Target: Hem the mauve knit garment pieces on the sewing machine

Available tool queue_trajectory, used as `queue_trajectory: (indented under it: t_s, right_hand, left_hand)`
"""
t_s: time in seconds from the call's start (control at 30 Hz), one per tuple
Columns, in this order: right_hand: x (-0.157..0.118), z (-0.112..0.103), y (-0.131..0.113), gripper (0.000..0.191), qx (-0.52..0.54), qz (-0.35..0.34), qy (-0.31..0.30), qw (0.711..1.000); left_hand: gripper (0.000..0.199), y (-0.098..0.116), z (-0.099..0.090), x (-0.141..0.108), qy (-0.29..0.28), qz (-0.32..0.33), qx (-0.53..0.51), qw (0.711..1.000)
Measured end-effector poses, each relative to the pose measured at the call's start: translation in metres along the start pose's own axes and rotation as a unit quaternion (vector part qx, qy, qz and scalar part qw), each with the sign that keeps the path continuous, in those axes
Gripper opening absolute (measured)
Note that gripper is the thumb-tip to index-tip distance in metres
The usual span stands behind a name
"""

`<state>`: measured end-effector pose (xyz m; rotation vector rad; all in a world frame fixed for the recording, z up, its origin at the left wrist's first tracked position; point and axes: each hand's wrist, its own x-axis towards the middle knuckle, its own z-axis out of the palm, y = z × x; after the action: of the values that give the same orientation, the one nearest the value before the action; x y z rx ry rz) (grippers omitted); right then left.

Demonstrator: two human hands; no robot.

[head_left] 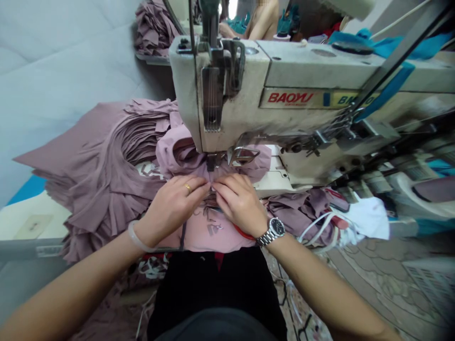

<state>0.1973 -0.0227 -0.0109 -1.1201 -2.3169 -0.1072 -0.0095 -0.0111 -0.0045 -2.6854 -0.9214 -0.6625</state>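
Black-clothed lap (216, 293) was squared to the sewing machine (223, 90), apparently for even reach.
Mauve fabric (197, 166) was pinched by the left hand (172, 203) and right hand (241, 201), both closed narrow just before the presser foot (211, 163), seemingly for flatness; stacked pieces (94, 147) were kept leftward.

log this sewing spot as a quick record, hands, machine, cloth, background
machine: pale sewing machine, marked BAOYU
left: left hand, fingertips on mauve cloth by the presser foot
right: right hand, fingertips beside the left's; wristwatch
beside machine: mauve fabric pile, left
background: another person's arm
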Motion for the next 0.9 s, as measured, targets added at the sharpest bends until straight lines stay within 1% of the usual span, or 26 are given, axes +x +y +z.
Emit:
queue_trajectory:
  t_s: [0.1,0.2,0.37,0.47,0.57,0.7,0.8,0.9]
  right_hand:
    - [0.001,0.0,-0.002,0.023,0.011,0.013,0.009,1.0]
    - [0.005,0.0,-0.002,0.022,0.014,0.024,0.004,1.0]
    - [0.011,-0.001,0.003,0.024,0.016,0.031,-0.022,0.999]
    - [0.014,0.0,0.006,0.027,0.014,0.03,-0.026,0.999]
    - [0.015,0.002,0.008,0.029,0.018,0.03,-0.025,0.999]
    - [0.014,0.004,0.013,0.029,0.038,0.026,-0.008,0.999]
    - [0.012,0.004,0.015,0.029,0.049,0.022,-0.001,0.999]
    - [0.012,0.002,0.015,0.028,0.034,0.017,-0.007,0.999]
  left_hand:
    - [0.023,-0.003,0.001,-0.002,0.01,0.008,-0.005,1.0]
    - [0.024,-0.002,0.002,0.002,0.018,0.001,0.001,1.0]
    - [0.036,-0.001,0.005,0.008,0.003,-0.039,0.008,0.999]
    - [0.041,-0.002,0.005,0.009,-0.008,-0.046,0.012,0.999]
    - [0.042,-0.004,0.005,0.01,-0.014,-0.046,0.01,0.999]
    - [0.043,-0.004,0.005,0.01,-0.016,-0.054,0.002,0.998]
    - [0.044,-0.004,0.004,0.009,-0.008,-0.055,0.004,0.998]
    - [0.043,-0.004,0.004,0.009,-0.002,-0.049,0.006,0.999]
